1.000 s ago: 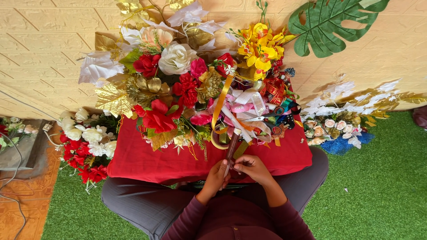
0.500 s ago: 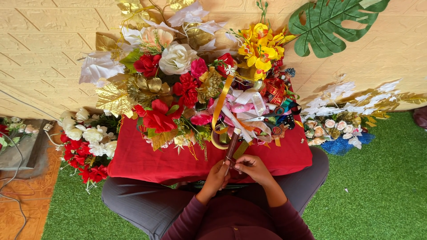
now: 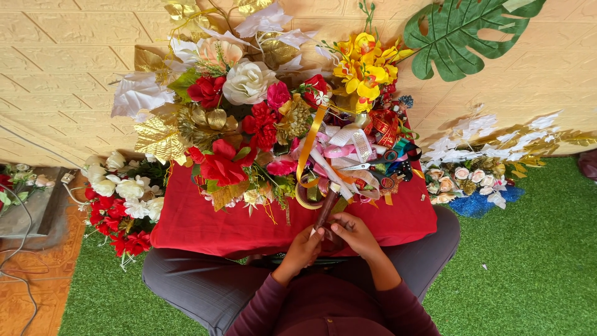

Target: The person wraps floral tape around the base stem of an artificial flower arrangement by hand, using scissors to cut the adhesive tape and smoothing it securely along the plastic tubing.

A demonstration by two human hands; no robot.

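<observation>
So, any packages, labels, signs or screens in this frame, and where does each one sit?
None in view: no package, label, sign or screen.
The left hand and right hand hold a slim dark brown stick over the red cloth, amid artificial flowers and loose ribbons.

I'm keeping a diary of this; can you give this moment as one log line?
left hand: grips brown stick | right hand: pinches stick's lower end | stick over red cloth | scissors among ribbons

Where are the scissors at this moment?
In the head view, the scissors lie on the pile of ribbons at the right side of the red cloth, just beyond the hands and below the yellow flowers.
</observation>
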